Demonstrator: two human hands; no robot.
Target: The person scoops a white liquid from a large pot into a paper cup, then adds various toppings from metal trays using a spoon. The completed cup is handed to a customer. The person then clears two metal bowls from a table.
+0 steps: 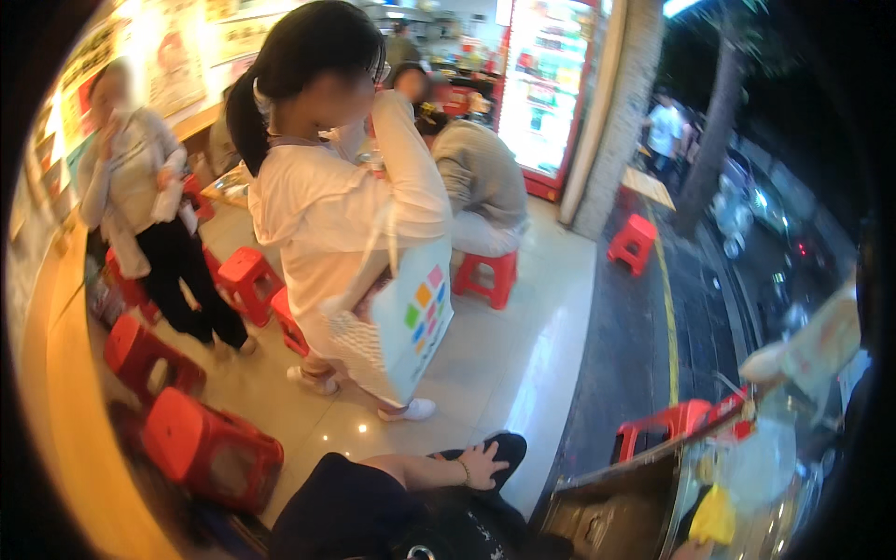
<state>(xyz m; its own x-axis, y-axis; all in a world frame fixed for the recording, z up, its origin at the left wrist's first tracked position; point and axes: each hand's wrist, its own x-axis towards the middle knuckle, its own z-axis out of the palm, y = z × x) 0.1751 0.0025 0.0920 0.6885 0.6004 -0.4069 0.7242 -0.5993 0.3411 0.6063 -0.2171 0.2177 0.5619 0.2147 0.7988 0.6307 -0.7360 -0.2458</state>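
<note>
My left hand (483, 465) is held low in front of me, palm down and fingers spread, with a beaded bracelet (464, 470) at the wrist. Nothing shows in its grasp. A dark shoe (512, 451) appears just beyond the fingers, but I cannot tell whether they touch. At the bottom right edge, a small part of what looks like my right hand (689, 551) is beside a yellow cloth-like item (714, 516). Most of that hand is cut off, so its grip is unclear. A metal-edged counter (623, 518) lies between the two hands.
Ahead stands a person (350, 203) carrying a white tote bag (413, 329). Another person (483, 175) sits on a red plastic stool (490, 276); a third (143, 175) stands left. Red stools (210, 444) line the wooden counter (63, 392). A lit drinks fridge (546, 91) stands behind.
</note>
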